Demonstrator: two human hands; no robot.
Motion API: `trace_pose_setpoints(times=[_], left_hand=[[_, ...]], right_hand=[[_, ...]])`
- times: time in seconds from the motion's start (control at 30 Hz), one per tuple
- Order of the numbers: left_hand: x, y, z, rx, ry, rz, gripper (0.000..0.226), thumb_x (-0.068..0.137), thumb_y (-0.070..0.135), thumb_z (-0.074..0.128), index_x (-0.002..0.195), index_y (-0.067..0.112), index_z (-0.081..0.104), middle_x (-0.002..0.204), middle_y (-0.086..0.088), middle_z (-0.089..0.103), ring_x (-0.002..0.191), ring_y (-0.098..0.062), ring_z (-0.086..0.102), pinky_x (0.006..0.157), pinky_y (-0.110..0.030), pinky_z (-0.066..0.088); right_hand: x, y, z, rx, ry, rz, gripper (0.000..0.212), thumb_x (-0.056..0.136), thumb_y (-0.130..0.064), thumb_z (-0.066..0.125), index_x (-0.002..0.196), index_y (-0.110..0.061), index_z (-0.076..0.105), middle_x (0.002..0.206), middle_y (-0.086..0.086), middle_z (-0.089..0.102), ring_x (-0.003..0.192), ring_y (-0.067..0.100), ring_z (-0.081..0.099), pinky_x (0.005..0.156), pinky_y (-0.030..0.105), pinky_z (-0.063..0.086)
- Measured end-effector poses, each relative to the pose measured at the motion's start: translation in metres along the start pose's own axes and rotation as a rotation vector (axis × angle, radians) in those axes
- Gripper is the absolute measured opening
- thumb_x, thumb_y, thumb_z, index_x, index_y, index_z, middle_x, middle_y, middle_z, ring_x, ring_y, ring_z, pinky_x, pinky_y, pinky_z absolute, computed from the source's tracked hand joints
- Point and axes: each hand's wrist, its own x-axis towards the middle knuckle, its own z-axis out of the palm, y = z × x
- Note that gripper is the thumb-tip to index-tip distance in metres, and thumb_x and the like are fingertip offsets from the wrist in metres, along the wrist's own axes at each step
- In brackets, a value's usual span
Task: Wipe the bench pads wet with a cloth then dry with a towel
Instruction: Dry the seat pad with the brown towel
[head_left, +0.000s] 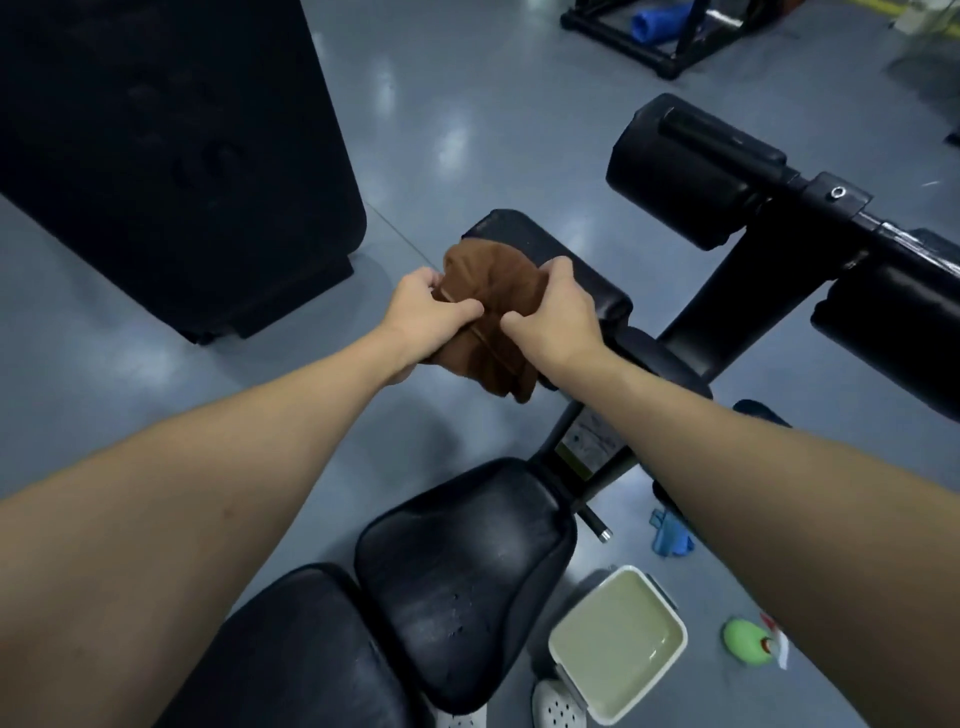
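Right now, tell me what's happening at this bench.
A person grips a bunched brown cloth with both hands, the left hand on its left side and the right hand on its right, over the small black pad at the bench's far end. The seat pad lies nearer, untouched. On the floor to the right are a basin of liquid, a crumpled blue item and a green bottle.

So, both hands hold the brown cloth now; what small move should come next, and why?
Probably press the brown cloth down on the small pad beneath and wipe: left hand and right hand grip it bunched over that pad.
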Motion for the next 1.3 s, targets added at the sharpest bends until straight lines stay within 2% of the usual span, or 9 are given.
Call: trace_pose_setpoints(times=[0.27, 0.37, 0.47, 0.63, 0.8, 0.9, 1.03, 1.13, 1.3], left_hand=[[-0.085, -0.091, -0.007, 0.110, -0.059, -0.099, 0.025, 0.082, 0.024, 0.080, 0.089, 0.013, 0.058, 0.081, -0.005, 0.067, 0.069, -0.017, 0.066, 0.050, -0.021, 0.049], [-0.111, -0.138, 0.015, 0.058, -0.002, -0.066, 0.037, 0.085, 0.030, 0.077, 0.113, 0.010, 0.064, 0.105, -0.007, 0.069, 0.093, -0.020, 0.068, 0.077, -0.028, 0.056], [-0.129, -0.196, 0.034, 0.138, 0.074, -0.047, 0.051, 0.096, 0.023, 0.063, 0.143, 0.010, 0.048, 0.139, -0.010, 0.051, 0.120, -0.024, 0.057, 0.094, -0.022, 0.042], [-0.153, -0.311, 0.055, 0.474, -0.037, -0.017, 0.055, 0.091, 0.003, 0.055, 0.144, 0.009, 0.039, 0.146, -0.012, 0.044, 0.134, -0.027, 0.046, 0.107, -0.027, 0.035], [-0.153, -0.375, 0.066, 0.569, -0.039, 0.045, 0.034, 0.091, 0.004, 0.048, 0.119, 0.017, 0.033, 0.108, -0.008, 0.047, 0.076, -0.018, 0.048, 0.064, -0.034, 0.036], [-0.146, -0.395, 0.077, 0.739, -0.006, 0.129, 0.038, 0.089, 0.031, 0.057, 0.117, 0.018, 0.034, 0.112, -0.009, 0.048, 0.105, -0.032, 0.050, 0.085, -0.043, 0.044], [-0.145, -0.401, 0.093, 0.896, 0.075, 0.194, 0.085, 0.074, 0.082, 0.046, 0.131, 0.022, 0.030, 0.129, -0.014, 0.049, 0.120, -0.038, 0.047, 0.099, -0.054, 0.042], [-0.148, -0.406, 0.103, 1.019, 0.083, 0.214, 0.095, 0.072, 0.092, 0.040, 0.143, 0.031, 0.024, 0.139, -0.017, 0.044, 0.126, -0.041, 0.045, 0.101, -0.055, 0.041], [-0.148, -0.410, 0.106, 0.962, 0.079, 0.224, 0.098, 0.062, 0.100, 0.038, 0.142, 0.044, 0.027, 0.137, -0.017, 0.044, 0.123, -0.039, 0.049, 0.102, -0.053, 0.043]], right_hand=[[-0.099, 0.062, 0.057, 0.015, -0.112, 0.022, 0.053, 0.084, -0.017, 0.068, 0.132, -0.018, 0.046, 0.121, 0.009, 0.059, 0.110, 0.026, 0.058, 0.091, 0.036, 0.050], [-0.133, 0.104, 0.078, -0.032, -0.101, 0.027, 0.049, 0.087, -0.021, 0.066, 0.130, -0.017, 0.044, 0.124, 0.010, 0.055, 0.114, 0.030, 0.055, 0.091, 0.036, 0.045], [-0.156, 0.153, 0.105, -0.459, -0.139, 0.118, 0.052, 0.092, -0.042, 0.061, 0.132, -0.019, 0.039, 0.142, 0.014, 0.037, 0.133, 0.039, 0.037, 0.108, 0.054, 0.033], [-0.179, 0.223, 0.159, -0.733, -0.230, -0.355, 0.072, 0.091, -0.057, 0.049, 0.153, -0.029, 0.026, 0.163, 0.010, 0.020, 0.152, 0.032, 0.006, 0.120, 0.059, 0.006], [-0.154, 0.262, 0.215, -0.953, -0.249, -0.540, 0.081, 0.086, -0.083, 0.022, 0.156, -0.046, 0.007, 0.168, 0.005, -0.004, 0.151, 0.039, -0.016, 0.112, 0.071, -0.011], [-0.134, 0.289, 0.232, -1.036, -0.195, -0.549, 0.078, 0.084, -0.085, 0.017, 0.153, -0.052, 0.009, 0.168, 0.000, -0.006, 0.151, 0.039, -0.013, 0.111, 0.075, -0.006], [-0.112, 0.298, 0.241, -0.890, 0.007, -0.486, 0.060, 0.091, -0.066, 0.028, 0.146, -0.043, 0.032, 0.165, 0.002, 0.017, 0.151, 0.038, 0.005, 0.111, 0.073, 0.004], [-0.104, 0.299, 0.237, -0.904, 0.161, -0.442, 0.063, 0.090, -0.063, 0.027, 0.145, -0.033, 0.037, 0.163, 0.010, 0.020, 0.151, 0.041, 0.002, 0.111, 0.074, 0.001], [-0.107, 0.311, 0.230, -0.944, 0.037, -0.509, 0.068, 0.085, -0.081, 0.020, 0.149, -0.057, 0.014, 0.167, -0.001, 0.010, 0.152, 0.038, 0.004, 0.110, 0.075, 0.008]])
